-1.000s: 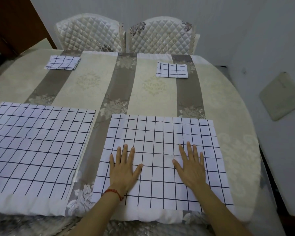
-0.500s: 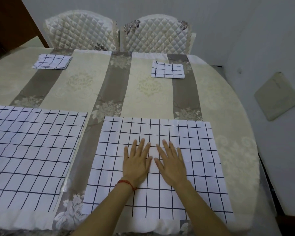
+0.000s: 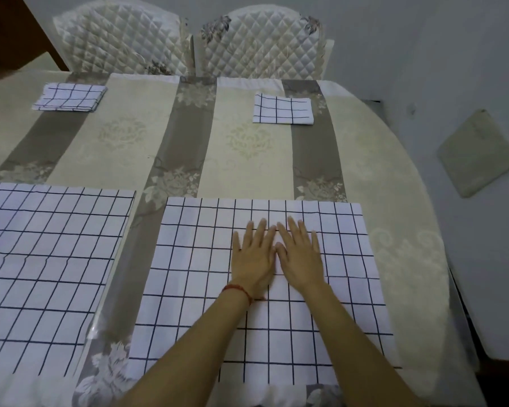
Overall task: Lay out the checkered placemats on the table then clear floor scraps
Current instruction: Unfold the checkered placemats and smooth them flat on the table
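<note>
Fingers [image 3: 259, 233] lying straight and flat, gripping nothing, pressing on thin white cloth placemat with dark grid lines [image 3: 200, 289] spread at near edge of round table under cream-and-grey striped floral tablecloth [image 3: 247, 160]. Left hand [image 3: 252, 259], red cord at wrist, and right hand [image 3: 301, 259] resting side by side, thumbs nearly touching, over placemat's upper middle. Judging by faint creases and limp drape: soft, light, floppy fabric, nothing fragile, likely sliding and bunching easily on smooth tablecloth. Smoothing outward with flat palms looking like best handling; for shifting, pinching two corners or one edge rather than middle, keeping cloth taut.

Lying just left, second unfolded checkered placemat [image 3: 50, 259], slightly rippled, running out of view at left. Waiting well apart at far side, two folded ones: folded checkered placemat at far left [image 3: 69, 96] and folded checkered placemat at far right [image 3: 282, 110], each near a quilted cream chair back [image 3: 262, 42]. Needing unfolding by corners, probably. Showing at right, a pale square cushion [image 3: 476, 154] on floor; no scraps clearly showing.
</note>
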The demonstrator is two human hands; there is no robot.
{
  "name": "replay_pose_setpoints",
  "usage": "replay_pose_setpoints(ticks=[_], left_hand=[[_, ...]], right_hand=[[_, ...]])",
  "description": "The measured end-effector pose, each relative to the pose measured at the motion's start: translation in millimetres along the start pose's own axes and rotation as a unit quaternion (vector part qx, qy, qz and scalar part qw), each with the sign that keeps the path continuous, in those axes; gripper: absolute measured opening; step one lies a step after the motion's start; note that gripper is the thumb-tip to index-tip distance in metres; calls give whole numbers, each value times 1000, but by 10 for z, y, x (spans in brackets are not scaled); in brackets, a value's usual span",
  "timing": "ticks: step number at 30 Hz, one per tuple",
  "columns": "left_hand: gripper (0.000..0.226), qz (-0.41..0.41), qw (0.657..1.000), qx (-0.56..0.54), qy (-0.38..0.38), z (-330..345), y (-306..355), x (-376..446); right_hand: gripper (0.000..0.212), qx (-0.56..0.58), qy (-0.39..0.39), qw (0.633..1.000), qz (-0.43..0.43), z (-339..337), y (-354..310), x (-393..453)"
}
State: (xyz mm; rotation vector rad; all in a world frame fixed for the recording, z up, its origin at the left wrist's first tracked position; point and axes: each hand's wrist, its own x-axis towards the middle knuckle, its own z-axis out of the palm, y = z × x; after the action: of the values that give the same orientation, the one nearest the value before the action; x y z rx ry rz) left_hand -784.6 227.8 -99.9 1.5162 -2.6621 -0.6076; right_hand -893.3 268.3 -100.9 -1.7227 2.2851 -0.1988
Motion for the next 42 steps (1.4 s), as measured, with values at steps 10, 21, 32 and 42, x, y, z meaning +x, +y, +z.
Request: replay_pose_setpoints(ticks=[10,21,32,42], left_hand=[[60,-154,983,5,101,-177,-655,-181],[66,-41,998,41,17,113,-450,-612],[52,64,996,-44,-35,-281,7,-685],[36,254,952,-82,-152,-203,1433,-1212]], right_hand=[[72,15,100,982,157,-189,750,-338],[76,14,39,994,101,81,342,-744],[53,132,116,955,241,-736,651,-1478],[44,268,162,861,402,-956,1305,-3389]])
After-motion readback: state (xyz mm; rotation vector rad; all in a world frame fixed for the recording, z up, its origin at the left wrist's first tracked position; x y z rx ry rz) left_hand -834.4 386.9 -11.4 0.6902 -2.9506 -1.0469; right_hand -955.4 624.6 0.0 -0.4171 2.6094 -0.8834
